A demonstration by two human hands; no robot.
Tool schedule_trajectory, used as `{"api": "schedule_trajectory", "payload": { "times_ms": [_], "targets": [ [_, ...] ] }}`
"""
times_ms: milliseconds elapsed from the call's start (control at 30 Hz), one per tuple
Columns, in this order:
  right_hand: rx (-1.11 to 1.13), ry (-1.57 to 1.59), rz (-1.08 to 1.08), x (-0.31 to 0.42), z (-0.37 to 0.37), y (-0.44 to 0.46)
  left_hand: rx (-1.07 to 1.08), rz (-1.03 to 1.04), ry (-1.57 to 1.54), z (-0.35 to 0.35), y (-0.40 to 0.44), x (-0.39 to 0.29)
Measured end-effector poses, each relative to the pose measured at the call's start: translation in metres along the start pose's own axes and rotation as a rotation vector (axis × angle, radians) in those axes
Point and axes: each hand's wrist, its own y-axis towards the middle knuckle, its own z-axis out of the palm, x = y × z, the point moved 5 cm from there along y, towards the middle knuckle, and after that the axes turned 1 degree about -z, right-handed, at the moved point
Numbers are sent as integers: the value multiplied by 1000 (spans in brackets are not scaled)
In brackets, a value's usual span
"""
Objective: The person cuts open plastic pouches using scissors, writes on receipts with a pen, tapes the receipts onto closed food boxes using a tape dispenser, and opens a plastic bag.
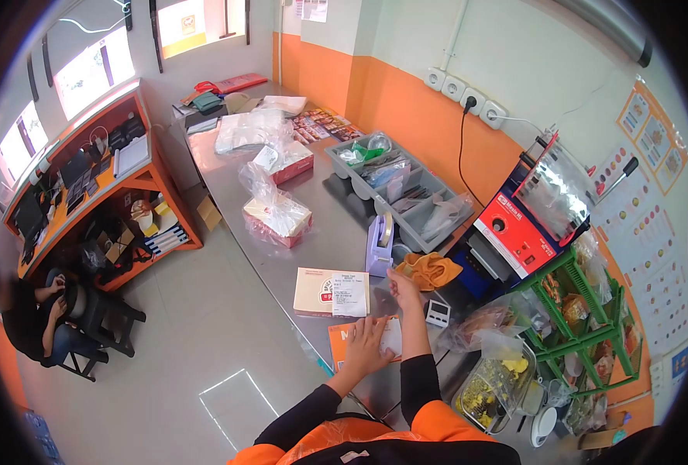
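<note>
My left hand (366, 346) lies with fingers spread on an orange printed sheet (342, 338) and touches a white slip (393, 338) on it. Beyond it is a food box (310, 290) with a red logo, a printed receipt (350, 293) lying on its lid. My right hand (404, 290) is raised just this side of the purple tape dispenser (380, 246), its fingers drawn together. Whatever is between those fingertips is too small to make out. An orange cloth (431, 271) and a small white digital timer (438, 312) are close by on the right.
Two bagged boxes (279, 219) (291, 162) stand farther along the metal table (228, 186). A grey compartment bin (406, 190) lines the wall beside a red sealing machine (518, 236). Green baskets (584, 310) and a food tray (495, 387) are at right. A seated person (30, 318) is at far left.
</note>
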Motion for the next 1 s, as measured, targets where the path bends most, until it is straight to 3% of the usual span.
{"api": "schedule_trajectory", "payload": {
  "times_ms": [200, 400, 600, 700, 867, 967, 1000],
  "targets": [
    [319, 301, 339, -11, 13, 16, 17, -14, -5, -3, 0, -3],
    [297, 252, 189, 6, 25, -8, 7, -12, 2, 7, -4, 3],
    [41, -54, 114, -35, 13, 25, -9, 20, 64, 9, -7, 3],
    [58, -391, 61, -30, 10, 20, 32, 20, 83, 10, -10, 1],
    [369, -520, -249, 28, -28, -98, 1, 4, 110, 4, -14, -8],
    [643, -674, -136, 7, -59, -112, 13, 35, 114, 1, -13, -18],
    [592, -725, -157, 4, -64, -115, 23, 51, 111, 1, -13, -22]
  ]
}}
